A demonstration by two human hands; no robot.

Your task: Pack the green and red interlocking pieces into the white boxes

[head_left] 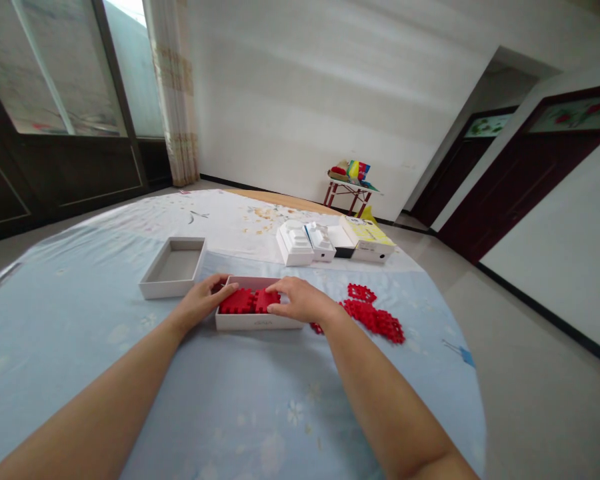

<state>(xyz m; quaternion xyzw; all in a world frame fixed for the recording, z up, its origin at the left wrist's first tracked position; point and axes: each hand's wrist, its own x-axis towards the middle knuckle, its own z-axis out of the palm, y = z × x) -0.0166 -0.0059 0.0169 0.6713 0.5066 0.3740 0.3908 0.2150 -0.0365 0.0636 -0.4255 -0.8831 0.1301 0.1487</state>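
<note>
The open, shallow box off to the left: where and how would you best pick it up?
I'd likely pinch its near wall across the rim, coming down from above on the near side. The box lies open side up, so that thin, upright wall offers both faces; the left hand is just to its near right.

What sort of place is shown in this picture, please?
Probably a room in a home: a patterned curtain hangs at the left, a flowered tablecloth is spread in front, and a dark red door stands at the right.
</note>
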